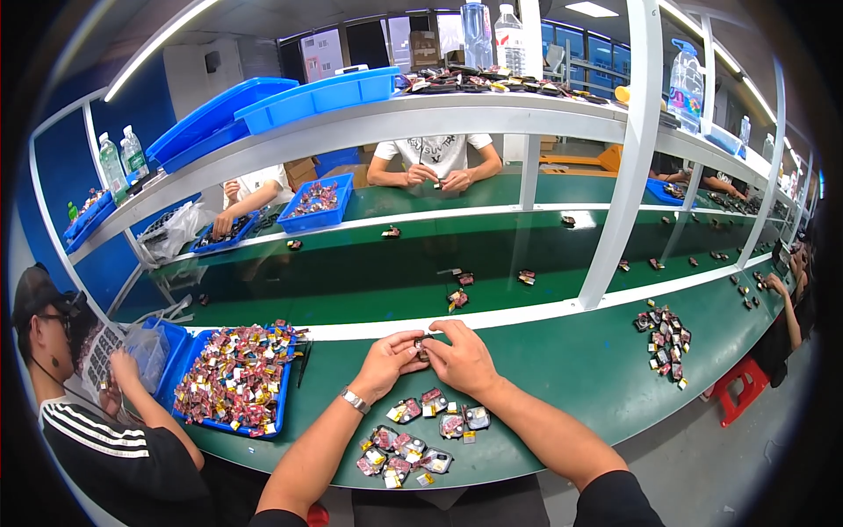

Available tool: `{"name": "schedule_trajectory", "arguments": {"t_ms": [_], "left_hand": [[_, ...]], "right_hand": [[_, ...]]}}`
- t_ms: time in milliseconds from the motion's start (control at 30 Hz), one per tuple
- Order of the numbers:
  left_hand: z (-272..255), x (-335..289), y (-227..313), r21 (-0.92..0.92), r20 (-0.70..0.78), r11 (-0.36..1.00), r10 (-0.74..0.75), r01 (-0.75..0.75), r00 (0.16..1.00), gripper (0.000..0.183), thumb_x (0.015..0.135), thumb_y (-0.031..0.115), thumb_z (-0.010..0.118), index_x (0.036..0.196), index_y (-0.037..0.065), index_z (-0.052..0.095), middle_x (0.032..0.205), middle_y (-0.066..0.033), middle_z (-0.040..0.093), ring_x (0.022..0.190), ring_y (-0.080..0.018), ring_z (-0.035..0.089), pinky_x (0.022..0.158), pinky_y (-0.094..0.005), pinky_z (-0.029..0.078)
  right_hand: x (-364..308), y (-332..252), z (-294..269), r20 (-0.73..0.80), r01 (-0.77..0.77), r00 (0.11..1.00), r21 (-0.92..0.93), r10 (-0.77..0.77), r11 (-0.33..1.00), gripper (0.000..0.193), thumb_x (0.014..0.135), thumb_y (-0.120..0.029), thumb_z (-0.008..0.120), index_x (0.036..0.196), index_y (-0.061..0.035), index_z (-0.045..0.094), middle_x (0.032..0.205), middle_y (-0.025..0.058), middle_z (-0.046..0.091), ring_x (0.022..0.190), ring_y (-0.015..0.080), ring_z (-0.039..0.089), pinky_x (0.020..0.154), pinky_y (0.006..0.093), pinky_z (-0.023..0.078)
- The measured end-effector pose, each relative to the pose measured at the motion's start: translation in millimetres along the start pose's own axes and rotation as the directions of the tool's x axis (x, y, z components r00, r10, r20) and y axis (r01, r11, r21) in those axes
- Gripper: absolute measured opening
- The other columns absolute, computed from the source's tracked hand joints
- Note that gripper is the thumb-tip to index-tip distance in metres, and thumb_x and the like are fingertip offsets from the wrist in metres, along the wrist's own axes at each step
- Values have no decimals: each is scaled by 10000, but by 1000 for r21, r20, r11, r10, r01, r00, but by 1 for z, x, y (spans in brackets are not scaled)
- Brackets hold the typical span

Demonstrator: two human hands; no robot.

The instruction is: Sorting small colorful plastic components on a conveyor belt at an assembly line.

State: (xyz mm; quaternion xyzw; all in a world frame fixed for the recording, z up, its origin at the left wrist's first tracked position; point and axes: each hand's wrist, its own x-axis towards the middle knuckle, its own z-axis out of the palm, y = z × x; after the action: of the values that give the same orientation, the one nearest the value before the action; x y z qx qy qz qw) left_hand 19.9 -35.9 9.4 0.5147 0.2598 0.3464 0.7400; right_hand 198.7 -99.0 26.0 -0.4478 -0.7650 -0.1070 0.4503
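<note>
You have the unit [423, 348] up between your two hands, just above the bench [544, 386], beyond the loose pile [404, 450] and to the right of the blue bin [283, 413]. Your left hand [392, 362] pinches it between thumb and fingers, with almost no gap left; your right hand [461, 358] closes on its other side, fingertips drawn together and bent over it. The fingers cover most of the unit, so you cannot tell from this view exactly which faces they press.

Judge it by the ones in the pile: small, dark-edged pieces with pinkish, pale and yellow patches. Each looks light enough for a fingertip pinch, and there is little weight to steady it, so a careless nudge would likely turn it. The dark edge seems stiff, probably the safest place to hold. The yellow bits that stick out of some look thin and bendable; keep your thumb off those, and avoid lifting by them. The pale faces may be smooth and a little slippery. Squeeze only enough to stop it twisting, since hard pressure on the middle could harm the pinkish part.
</note>
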Motion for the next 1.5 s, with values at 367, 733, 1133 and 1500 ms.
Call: {"name": "schedule_trajectory", "arguments": {"t_ms": [367,733,1133,1500], "left_hand": [[2,0,1,-4,15,1000,11,-11,1000,347,961,55,546,1296,-25,503,1185,-105,618,1044,-181,636,895,-321,567],[3,0,-4,76,-15,996,56,-55,998,341,942,-5,536,1279,-52,507,1184,-133,615,1023,-174,639,854,-290,576],[8,2,-11,180,-93,973,161,-143,983,286,954,31,540,1231,-38,534,1088,-100,645,917,-138,647,777,-267,568],[8,3,-15,267,-81,938,251,-221,965,271,956,32,540,1220,-24,558,1063,-79,658,907,-110,633,735,-239,539]], "right_hand": [[-6,-3,8,33,-131,991,28,130,991,171,776,-103,710,943,-81,683,1042,57,616,906,241,625,733,356,550],[-5,2,5,95,-284,959,284,268,916,128,813,-53,677,938,-38,650,1019,90,617,821,296,656,725,374,547],[-4,-3,12,11,-277,959,252,283,927,105,822,-48,682,913,-36,630,961,96,628,752,255,659,663,346,546],[-3,-7,12,-33,-281,954,244,298,928,143,824,-48,691,935,-26,603,935,103,608,703,234,648,613,321,537]]}}
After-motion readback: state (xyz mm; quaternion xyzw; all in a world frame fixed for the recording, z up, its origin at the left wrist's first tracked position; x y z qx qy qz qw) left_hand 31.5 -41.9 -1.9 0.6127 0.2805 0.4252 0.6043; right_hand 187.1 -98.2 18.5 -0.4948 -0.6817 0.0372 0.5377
